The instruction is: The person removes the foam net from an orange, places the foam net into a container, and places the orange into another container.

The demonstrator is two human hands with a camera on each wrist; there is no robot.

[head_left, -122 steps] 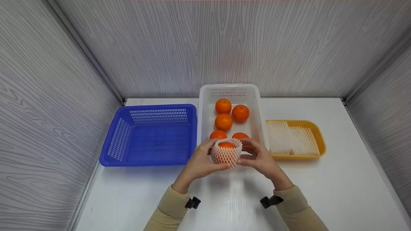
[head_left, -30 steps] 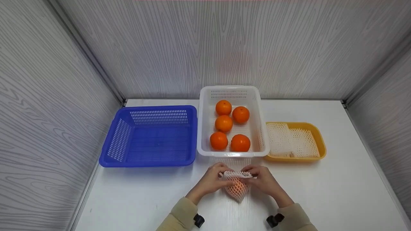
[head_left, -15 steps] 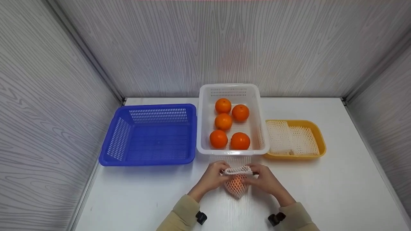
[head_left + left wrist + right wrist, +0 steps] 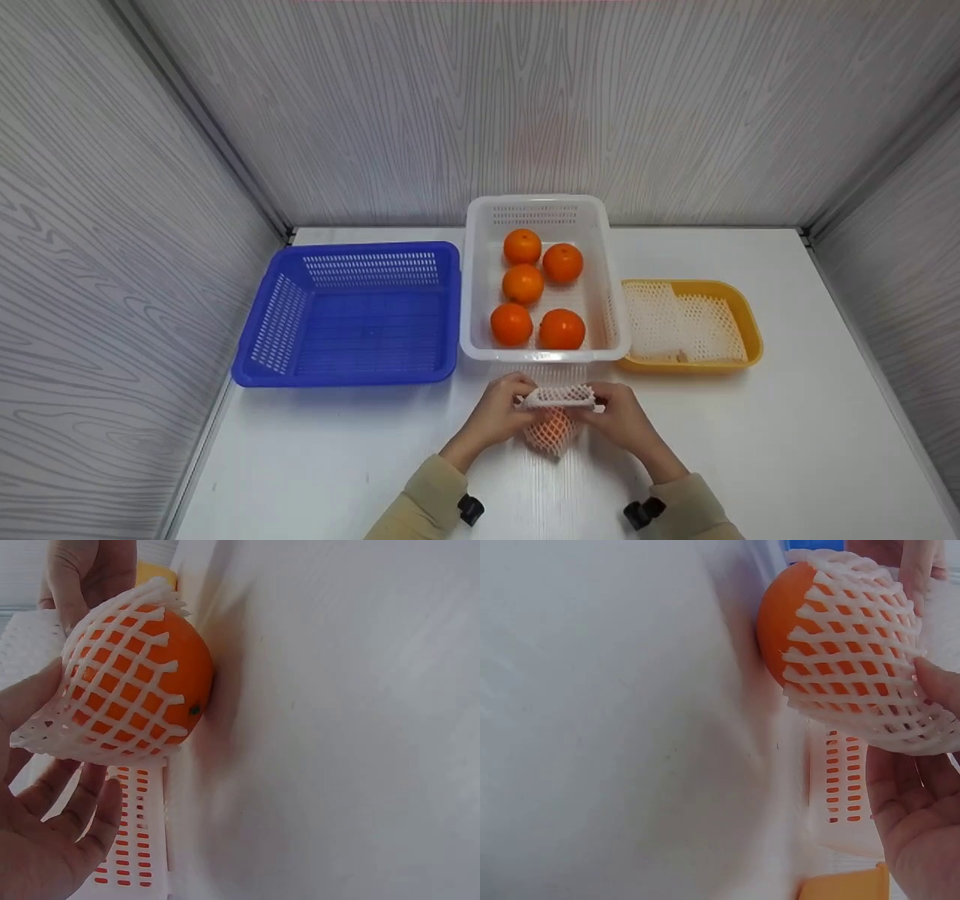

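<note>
A white foam fruit net (image 4: 559, 396) covers most of an orange (image 4: 196, 664), just in front of the white basket. My left hand (image 4: 491, 415) pinches the net's upper edge from the left, thumb on the near side. On the other side my right hand (image 4: 621, 418) pinches the same edge, which is stretched wide between the two hands. Both wrist views show the orange's bare lower end poking out of the net's lower opening, close over the white tabletop. The net's loose upper part stands above the fruit.
Several bare oranges (image 4: 523, 284) lie in the white basket (image 4: 545, 356) behind the hands. To the left is a blue basket (image 4: 360, 379) with nothing in it. A yellow tray (image 4: 739, 315) on the right holds more flat foam nets (image 4: 651, 319).
The netted orange has come down from over the white basket's front to the table before it. Over the last second, the net's upper edge has shifted slightly away from me, still in both hands.
</note>
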